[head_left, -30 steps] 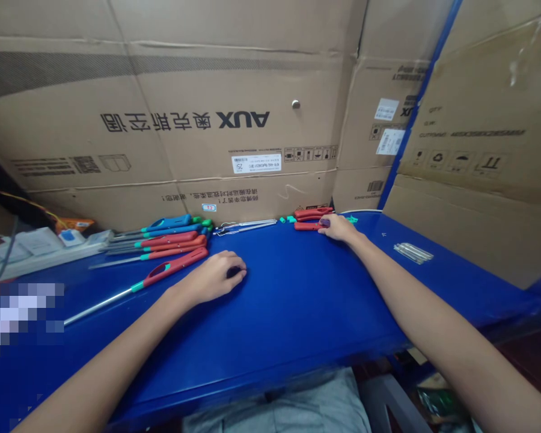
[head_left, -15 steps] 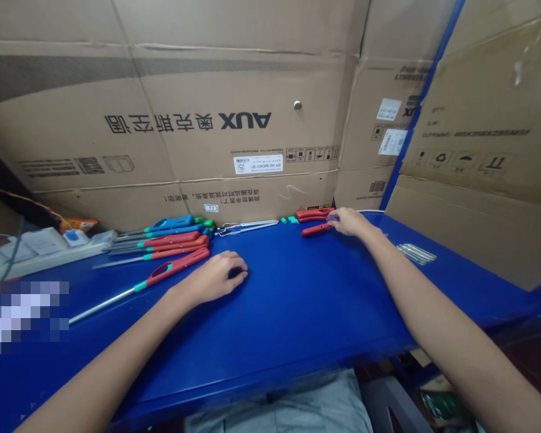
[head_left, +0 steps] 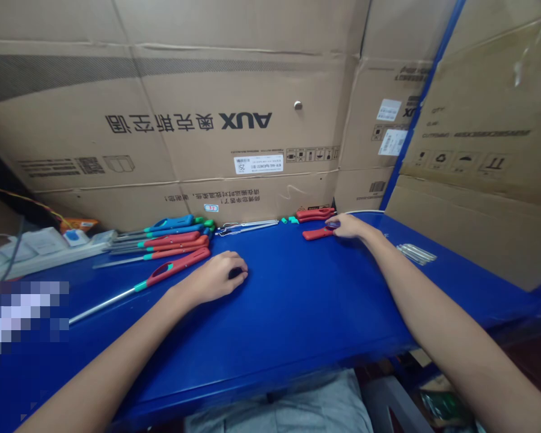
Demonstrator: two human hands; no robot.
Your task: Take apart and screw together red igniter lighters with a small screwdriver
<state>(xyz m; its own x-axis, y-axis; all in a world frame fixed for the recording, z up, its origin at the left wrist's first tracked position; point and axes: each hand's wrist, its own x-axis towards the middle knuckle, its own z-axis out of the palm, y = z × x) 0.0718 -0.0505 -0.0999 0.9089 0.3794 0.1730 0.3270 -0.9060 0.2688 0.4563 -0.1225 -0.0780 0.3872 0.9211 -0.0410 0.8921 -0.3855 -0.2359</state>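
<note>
Red handle (head_left: 318, 233) slid right, now upper right of centre, angled off its pair | right hand (head_left: 350, 227) pinching small purple item (head_left: 332, 225) against it | left hand (head_left: 215, 278) curled over dark object (head_left: 235, 273), beside steel-shaft tool (head_left: 175, 267) | other tools (head_left: 162, 240) still grouped left

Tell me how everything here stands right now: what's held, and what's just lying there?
left hand, curled over a small dark object, resting on the blue table
right hand, fingers closed on a purple piece
short red-handled tool, lying flat beside the right hand
long red-handled metal rod, lying loose, untouched
AUX cardboard, standing upright behind the table
</note>
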